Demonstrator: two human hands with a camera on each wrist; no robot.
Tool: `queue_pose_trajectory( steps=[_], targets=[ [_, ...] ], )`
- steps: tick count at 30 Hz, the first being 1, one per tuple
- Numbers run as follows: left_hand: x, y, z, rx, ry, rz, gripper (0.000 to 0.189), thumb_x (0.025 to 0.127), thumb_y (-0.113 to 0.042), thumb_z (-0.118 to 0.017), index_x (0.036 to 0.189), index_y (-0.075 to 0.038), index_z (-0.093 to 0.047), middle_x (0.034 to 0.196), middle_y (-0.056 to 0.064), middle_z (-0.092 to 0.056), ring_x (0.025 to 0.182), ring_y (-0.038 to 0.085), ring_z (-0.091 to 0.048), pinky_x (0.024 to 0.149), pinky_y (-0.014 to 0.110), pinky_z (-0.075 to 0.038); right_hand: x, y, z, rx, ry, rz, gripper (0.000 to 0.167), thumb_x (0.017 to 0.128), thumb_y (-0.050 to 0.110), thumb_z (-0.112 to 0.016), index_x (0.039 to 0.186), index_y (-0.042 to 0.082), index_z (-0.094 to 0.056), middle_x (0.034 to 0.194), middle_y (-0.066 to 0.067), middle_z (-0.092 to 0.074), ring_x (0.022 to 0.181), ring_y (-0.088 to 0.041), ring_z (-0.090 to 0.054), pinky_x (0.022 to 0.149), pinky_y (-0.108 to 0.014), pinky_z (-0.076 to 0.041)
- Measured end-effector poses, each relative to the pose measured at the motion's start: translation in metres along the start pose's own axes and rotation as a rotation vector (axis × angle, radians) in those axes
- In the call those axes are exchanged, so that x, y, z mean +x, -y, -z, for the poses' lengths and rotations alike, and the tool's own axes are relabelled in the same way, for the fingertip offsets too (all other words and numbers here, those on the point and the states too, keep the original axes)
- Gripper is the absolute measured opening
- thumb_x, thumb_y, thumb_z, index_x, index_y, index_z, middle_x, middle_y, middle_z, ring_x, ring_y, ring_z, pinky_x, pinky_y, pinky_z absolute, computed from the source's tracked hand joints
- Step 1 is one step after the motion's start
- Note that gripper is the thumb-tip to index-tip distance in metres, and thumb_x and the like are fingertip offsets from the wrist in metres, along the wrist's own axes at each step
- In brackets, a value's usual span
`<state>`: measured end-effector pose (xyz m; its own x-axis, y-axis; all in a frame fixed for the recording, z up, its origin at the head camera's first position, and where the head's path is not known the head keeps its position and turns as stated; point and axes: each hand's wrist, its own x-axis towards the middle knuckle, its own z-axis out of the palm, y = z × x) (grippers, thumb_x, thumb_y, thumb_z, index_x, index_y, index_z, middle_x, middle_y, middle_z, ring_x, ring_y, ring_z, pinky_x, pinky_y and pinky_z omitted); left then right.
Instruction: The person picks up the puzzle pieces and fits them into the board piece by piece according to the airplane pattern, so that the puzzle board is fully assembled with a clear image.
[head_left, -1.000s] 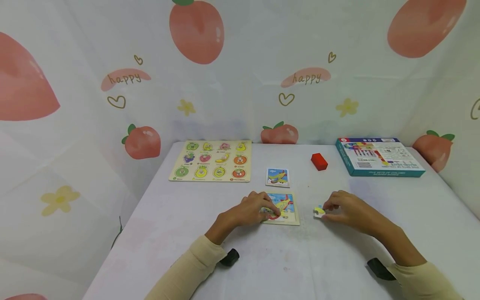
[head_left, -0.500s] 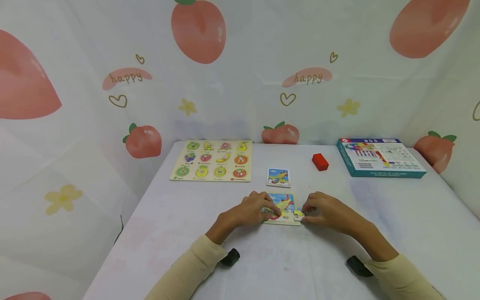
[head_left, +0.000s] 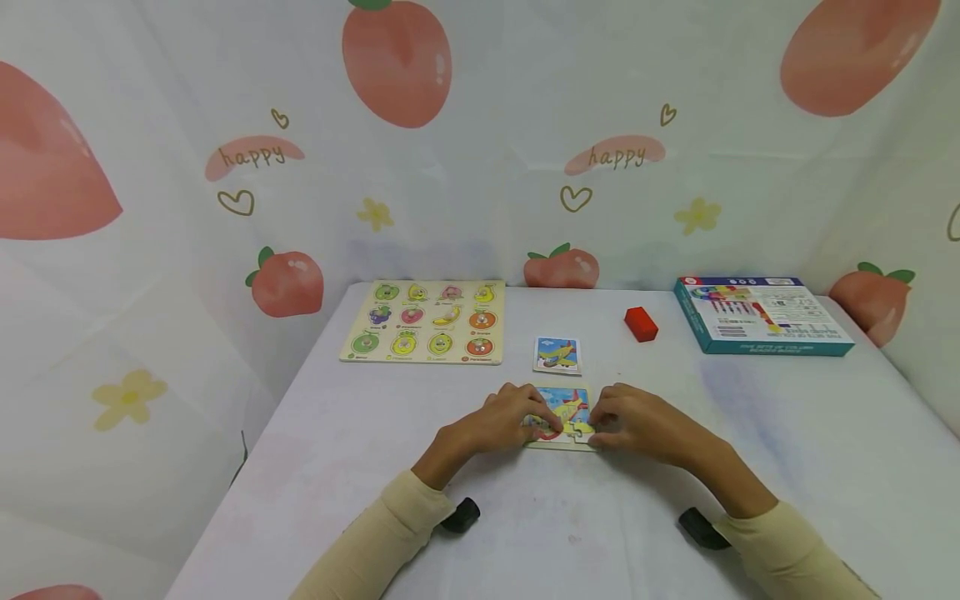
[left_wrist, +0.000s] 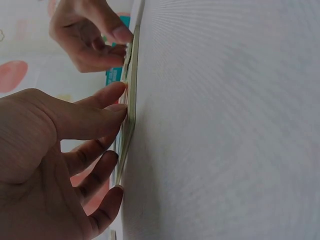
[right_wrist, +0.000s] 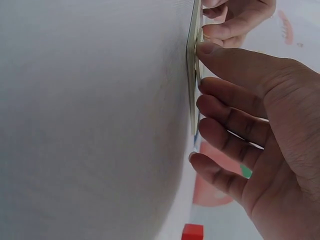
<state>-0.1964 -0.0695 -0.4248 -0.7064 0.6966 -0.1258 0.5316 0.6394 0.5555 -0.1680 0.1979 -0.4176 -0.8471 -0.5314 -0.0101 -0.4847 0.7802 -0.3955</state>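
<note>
A small wooden jigsaw puzzle [head_left: 564, 402] with a yellow airplane picture lies in its tray in front of me. My left hand [head_left: 510, 418] rests on its left part, fingertips pressing the pieces and covering some of them. In the left wrist view the fingers of the left hand [left_wrist: 55, 135] are spread along the tray's edge. At the lower right corner my right hand [head_left: 637, 425] pinches a yellow-and-white puzzle piece [head_left: 582, 434] between thumb and fingers. That piece sits over the tray, a narrow gap showing beside its neighbours. In the right wrist view, the right thumb [right_wrist: 210, 49] touches it.
A square airplane picture card [head_left: 557, 356] lies just behind the puzzle. Farther back are a fruit pegboard [head_left: 423, 322] on the left, a red block [head_left: 641, 324], and a teal-edged flat box [head_left: 763, 317] on the right. A peach-print cloth hangs behind the white table.
My right hand has moved left, carrying the puzzle piece from the table beside the puzzle onto the tray's lower right corner. The left hand has stayed in place.
</note>
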Motion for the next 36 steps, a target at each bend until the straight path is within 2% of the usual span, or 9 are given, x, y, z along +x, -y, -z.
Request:
queue_pose_trajectory(
  steps=[5,17,25,30,36],
  targets=[
    [-0.0014,-0.0012,0.001,0.0,-0.005,-0.009,0.027,0.102,-0.016,-0.071,0.122,-0.031,-0.08,0.13,-0.005,-0.063,0.117,0.016,-0.048,0.1,0.039,-0.039,0.0018,0.001,0.0007,0.011,0.013,-0.005,0.023,0.089,0.036,-0.086,0.103,0.019,-0.082,0.097,0.012,-0.068,0.099,-0.011,-0.063,0.094,-0.044,-0.059],
    [-0.0017,-0.0013,0.0007,-0.004,-0.01,-0.011,0.028,0.102,-0.014,-0.071,0.122,-0.03,-0.081,0.13,-0.004,-0.063,0.118,0.016,-0.048,0.1,0.039,-0.039,0.0077,0.0029,-0.0017,0.06,0.049,-0.019,0.022,0.089,0.038,-0.086,0.102,0.021,-0.082,0.095,0.014,-0.067,0.094,-0.009,-0.06,0.088,-0.036,-0.057],
    [-0.0009,-0.002,0.0007,-0.001,-0.001,-0.003,0.027,0.102,-0.015,-0.07,0.122,-0.03,-0.081,0.131,-0.004,-0.063,0.119,0.016,-0.048,0.1,0.039,-0.039,0.0072,0.0036,-0.0023,0.071,0.044,-0.048,0.02,0.089,0.035,-0.087,0.101,0.02,-0.082,0.097,0.011,-0.069,0.097,-0.012,-0.061,0.09,-0.039,-0.058],
    [-0.0005,-0.0014,-0.0003,-0.003,0.001,0.003,0.027,0.102,-0.015,-0.07,0.122,-0.03,-0.081,0.13,-0.004,-0.063,0.119,0.016,-0.047,0.098,0.038,-0.039,0.0074,0.0033,-0.0031,0.065,0.039,-0.04,0.023,0.089,0.035,-0.087,0.105,0.02,-0.081,0.099,0.011,-0.068,0.099,-0.012,-0.062,0.091,-0.04,-0.058],
    [-0.0007,-0.0022,0.0007,0.009,0.001,0.004,0.027,0.103,-0.015,-0.07,0.123,-0.03,-0.08,0.131,-0.004,-0.063,0.12,0.016,-0.048,0.104,0.041,-0.04,0.0074,0.0035,-0.0025,0.064,0.037,-0.018,0.027,0.09,0.035,-0.086,0.112,0.02,-0.081,0.102,0.01,-0.067,0.101,-0.013,-0.061,0.091,-0.04,-0.057]
  ],
)
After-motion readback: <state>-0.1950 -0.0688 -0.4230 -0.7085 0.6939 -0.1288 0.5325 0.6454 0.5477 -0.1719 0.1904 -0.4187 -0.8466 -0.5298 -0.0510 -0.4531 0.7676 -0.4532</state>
